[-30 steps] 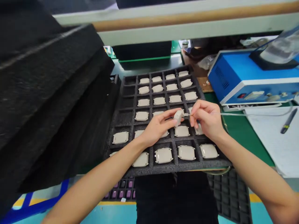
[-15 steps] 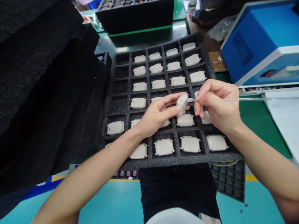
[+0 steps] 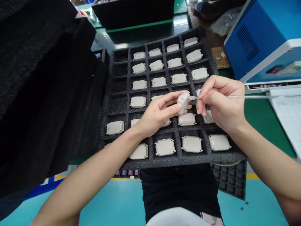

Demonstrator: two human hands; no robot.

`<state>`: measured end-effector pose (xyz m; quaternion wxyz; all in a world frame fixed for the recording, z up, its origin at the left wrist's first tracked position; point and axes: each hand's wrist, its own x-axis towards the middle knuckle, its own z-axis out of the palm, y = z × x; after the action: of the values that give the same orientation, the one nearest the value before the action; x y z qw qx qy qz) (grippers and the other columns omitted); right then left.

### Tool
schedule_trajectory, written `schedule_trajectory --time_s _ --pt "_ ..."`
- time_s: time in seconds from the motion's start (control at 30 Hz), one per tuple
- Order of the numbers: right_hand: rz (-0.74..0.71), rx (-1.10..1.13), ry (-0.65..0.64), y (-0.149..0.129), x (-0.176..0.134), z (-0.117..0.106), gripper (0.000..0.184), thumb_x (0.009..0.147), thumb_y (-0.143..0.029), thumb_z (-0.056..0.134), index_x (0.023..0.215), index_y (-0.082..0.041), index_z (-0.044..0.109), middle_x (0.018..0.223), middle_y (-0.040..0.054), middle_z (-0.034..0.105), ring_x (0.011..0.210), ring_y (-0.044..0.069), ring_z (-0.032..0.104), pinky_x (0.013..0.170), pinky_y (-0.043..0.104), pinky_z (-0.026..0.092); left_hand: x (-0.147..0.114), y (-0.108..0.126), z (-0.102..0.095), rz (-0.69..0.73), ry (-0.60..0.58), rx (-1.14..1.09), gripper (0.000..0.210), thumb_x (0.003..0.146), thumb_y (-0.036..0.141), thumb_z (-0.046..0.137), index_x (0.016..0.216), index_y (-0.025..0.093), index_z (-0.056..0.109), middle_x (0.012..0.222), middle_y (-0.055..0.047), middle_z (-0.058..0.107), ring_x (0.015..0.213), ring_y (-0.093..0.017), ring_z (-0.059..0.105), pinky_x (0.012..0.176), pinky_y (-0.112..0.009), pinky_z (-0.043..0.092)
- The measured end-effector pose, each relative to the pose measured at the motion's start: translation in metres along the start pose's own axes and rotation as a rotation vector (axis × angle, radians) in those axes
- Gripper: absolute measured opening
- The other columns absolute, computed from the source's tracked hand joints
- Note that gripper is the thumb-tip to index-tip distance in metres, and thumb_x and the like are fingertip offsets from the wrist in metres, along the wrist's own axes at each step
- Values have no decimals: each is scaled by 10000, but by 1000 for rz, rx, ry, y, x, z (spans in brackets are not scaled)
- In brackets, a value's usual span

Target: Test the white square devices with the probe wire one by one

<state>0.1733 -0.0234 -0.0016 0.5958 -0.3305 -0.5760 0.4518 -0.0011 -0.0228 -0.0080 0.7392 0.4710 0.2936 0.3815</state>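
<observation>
Between the thumb and fingers of my left hand [image 3: 162, 111] a beige watch case [image 3: 182, 103] is held tilted on edge above the tray. My right hand [image 3: 222, 102] pinches a thin, clear tube-like line [image 3: 256, 97] that runs off to the right. Its small pale tip [image 3: 192, 98] points at the edge of the watch case; whether it touches, I cannot tell. Under both hands lies a black foam tray [image 3: 164, 161], with similar watch cases [image 3: 165, 147] lying in most compartments. My hands and forearms cover some of those.
Tall black foam sheets or trays [image 3: 47, 78] stand at the left. A blue machine [image 3: 270, 28] with a red switch is at the right, near printed paper sheets [image 3: 285, 116]. Another black tray [image 3: 230, 179] is below the table edge, and a black box [image 3: 136, 14] stands behind.
The view has shifted slightly. Both hands keep their grip, with the tip staying by the edge of the watch case.
</observation>
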Motion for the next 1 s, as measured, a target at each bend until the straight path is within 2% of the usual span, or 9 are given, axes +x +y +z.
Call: schedule_trajectory --time_s 0.37,0.8,1.0 --pt "43 -61 -6 3 -2 -1 191 735 -37 497 640 -181 581 477 -45 560 348 80 448 374 210 361 0 -1 -1 12 -11 5 293 815 174 610 1107 192 638 1114 -50 659 1033 -223 616 934 -361 464" --pt "52 0 -6 -1 0 1 162 667 -31 490 615 -166 564 449 -46 574 316 77 447 344 191 372 0 -1 -1 -2 11 17 304 807 166 618 1109 189 638 1117 -55 657 1029 -209 613 926 -337 469" --pt "147 40 -10 -3 0 3 73 650 -106 492 618 -163 523 432 -50 563 310 65 438 337 164 349 -1 3 3 -37 87 47 319 767 217 672 1086 208 662 1106 -58 669 1074 -240 586 935 -342 462"
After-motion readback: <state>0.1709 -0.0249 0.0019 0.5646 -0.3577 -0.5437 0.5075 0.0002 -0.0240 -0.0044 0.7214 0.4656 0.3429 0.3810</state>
